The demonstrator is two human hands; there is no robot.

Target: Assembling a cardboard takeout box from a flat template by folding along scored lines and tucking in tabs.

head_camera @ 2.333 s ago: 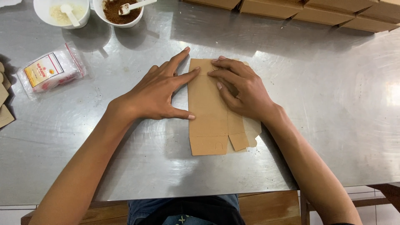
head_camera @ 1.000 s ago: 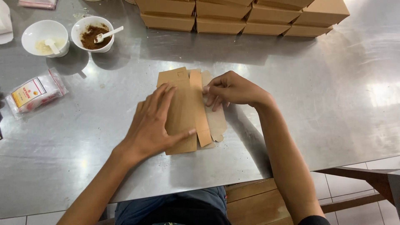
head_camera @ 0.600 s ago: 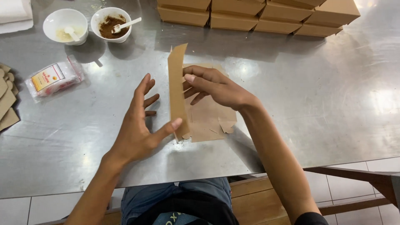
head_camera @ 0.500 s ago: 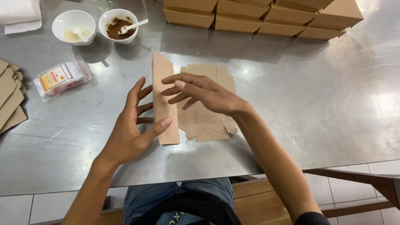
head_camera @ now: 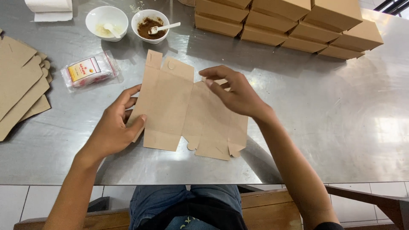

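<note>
A flat brown cardboard box blank [head_camera: 183, 110] lies unfolded on the steel table [head_camera: 324, 119], its flaps spread out at both ends. My left hand [head_camera: 115, 127] grips the blank's left edge, thumb on top and fingers beneath. My right hand [head_camera: 234, 91] hovers over the blank's upper right part with its fingers spread, and its fingertips seem to touch a flap at the top; whether it holds it is unclear.
Closed brown boxes [head_camera: 289, 21] are stacked at the back. A pile of flat blanks [head_camera: 19, 81] lies at the left edge. Two white bowls [head_camera: 106, 19] [head_camera: 150, 24], a paper roll [head_camera: 49, 7] and a clear packet [head_camera: 87, 70] sit at the back left.
The folded blank was lifted on edge and then spread out flat. My left hand slid to its left edge, and my right hand rose above the right panels.
</note>
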